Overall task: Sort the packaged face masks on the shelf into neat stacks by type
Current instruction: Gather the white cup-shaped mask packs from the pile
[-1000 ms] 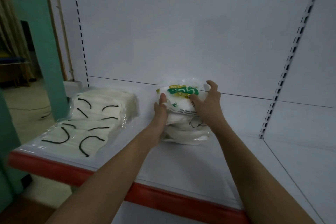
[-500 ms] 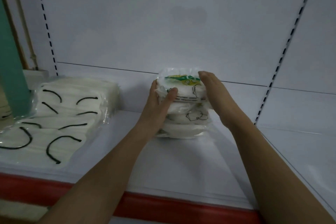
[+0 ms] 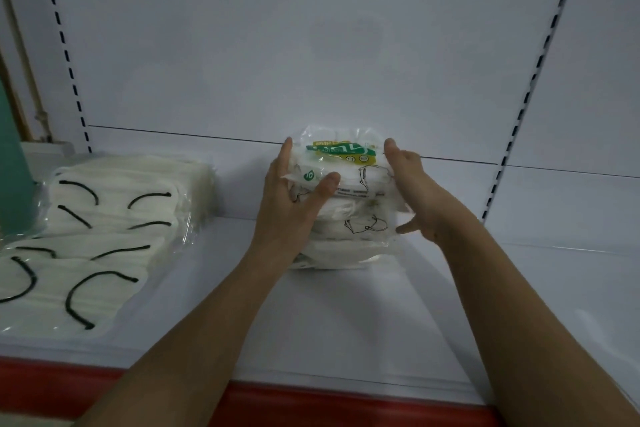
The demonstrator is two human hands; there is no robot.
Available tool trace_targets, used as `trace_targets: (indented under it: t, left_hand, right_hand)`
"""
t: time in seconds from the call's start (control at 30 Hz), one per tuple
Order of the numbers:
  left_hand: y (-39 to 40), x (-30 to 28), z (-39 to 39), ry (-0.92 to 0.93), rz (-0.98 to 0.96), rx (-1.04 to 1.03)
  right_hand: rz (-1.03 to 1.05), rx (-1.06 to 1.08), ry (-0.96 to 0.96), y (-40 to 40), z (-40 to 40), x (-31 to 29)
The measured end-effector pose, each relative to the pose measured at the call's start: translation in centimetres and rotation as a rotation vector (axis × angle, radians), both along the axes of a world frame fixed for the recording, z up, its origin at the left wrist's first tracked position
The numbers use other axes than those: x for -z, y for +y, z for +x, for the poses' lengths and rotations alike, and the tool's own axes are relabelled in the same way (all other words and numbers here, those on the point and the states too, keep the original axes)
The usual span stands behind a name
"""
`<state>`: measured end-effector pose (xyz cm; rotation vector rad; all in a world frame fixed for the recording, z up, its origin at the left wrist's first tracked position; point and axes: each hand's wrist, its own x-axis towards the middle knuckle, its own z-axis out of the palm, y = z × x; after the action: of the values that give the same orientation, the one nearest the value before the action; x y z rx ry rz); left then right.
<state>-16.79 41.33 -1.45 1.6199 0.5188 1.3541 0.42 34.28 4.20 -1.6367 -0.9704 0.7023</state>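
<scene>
White shelf (image 3: 346,315) with a red front edge (image 3: 311,406) and a white back panel (image 3: 311,45). At far centre stands a stack of packaged masks (image 3: 349,215), the top pack bearing a green-and-yellow label (image 3: 341,152). At left lie clear packs of white masks with black ear loops (image 3: 97,236). The left hand (image 3: 291,208) and right hand (image 3: 412,191), fingers extended, press the stack's two sides.
</scene>
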Motion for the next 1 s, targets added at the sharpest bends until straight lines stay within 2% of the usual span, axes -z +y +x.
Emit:
trace_targets:
  t: [0.07,0.17,0.23,0.4,0.5,0.6,0.67,0.73,0.83,0.9,1.0]
  left_hand:
    - [-0.2,0.2,-0.1,0.019,-0.019,0.012]
    - [-0.2,0.3,0.0,0.040,-0.068,0.061]
    - [-0.1,0.0,-0.2,0.011,-0.088,0.022]
    - [-1.1,-1.2,-1.0,0.026,0.014,-0.215]
    - [-1.2,-1.5,-1.1,0.048,0.021,-0.217]
    - [-1.2,-1.5,-0.7,0.003,-0.078,-0.045]
    - [-1.2,-1.3,-0.5,-0.033,-0.162,0.041]
    - [-1.1,-0.8,-0.9,-0.053,-0.206,0.048]
    - [-0.5,-0.1,-2.6,-0.078,-0.248,-0.010]
    - [-0.4,-0.4,-3.5,-0.097,-0.266,-0.033]
    - [-0.5,-1.1,-3.7,-0.114,-0.275,-0.069]
  right_hand:
    - [-0.021,-0.027,0.008,-0.5,0.4,0.0]
    - [-0.101,-0.175,0.093,-0.2,-0.3,0.8]
    - [-0.129,-0.215,0.114,0.2,-0.7,1.1]
    - [0.075,0.024,0.060,-0.8,0.9,-0.4]
    - [0.084,0.073,0.051,-0.7,1.6,-0.2]
    - [-0.134,-0.154,0.087,-0.2,0.9,1.0]
    - [-0.138,-0.321,0.225,0.5,0.4,1.8]
    - [-0.077,-0.392,0.274,0.7,-0.6,2.3]
    - [-0.097,-0.338,0.296,1.6,-3.0,3.1]
    - [-0.162,-0.263,0.252,2.5,-3.7,3.5]
    - [-0.140,-0.191,0.202,2.2,-4.0,2.8]
